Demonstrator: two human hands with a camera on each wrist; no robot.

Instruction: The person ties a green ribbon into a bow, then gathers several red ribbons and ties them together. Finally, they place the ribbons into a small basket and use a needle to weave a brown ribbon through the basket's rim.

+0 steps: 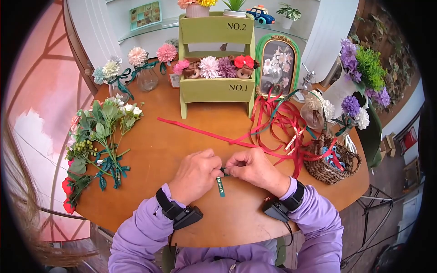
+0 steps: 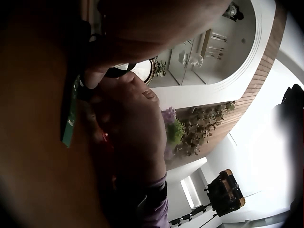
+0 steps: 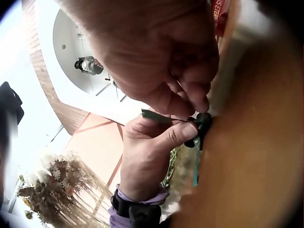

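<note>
A short dark-green ribbon with pale "LOVE IS" lettering hangs between the two hands over the front middle of the table. My left hand pinches it from the left, thumb and forefinger together at a dark green loop or knot. From the right, my right hand pinches the same ribbon, fingertips close beside the left ones. One ribbon tail sticks out leftward in the right wrist view, and another tail points down in the left wrist view. Fingers hide much of the knot.
Tangled red ribbon trails across the table behind the hands to a wicker basket at the right. Artificial flower stems with green bows lie at the left. A green two-tier planter, framed picture and flower vases stand behind.
</note>
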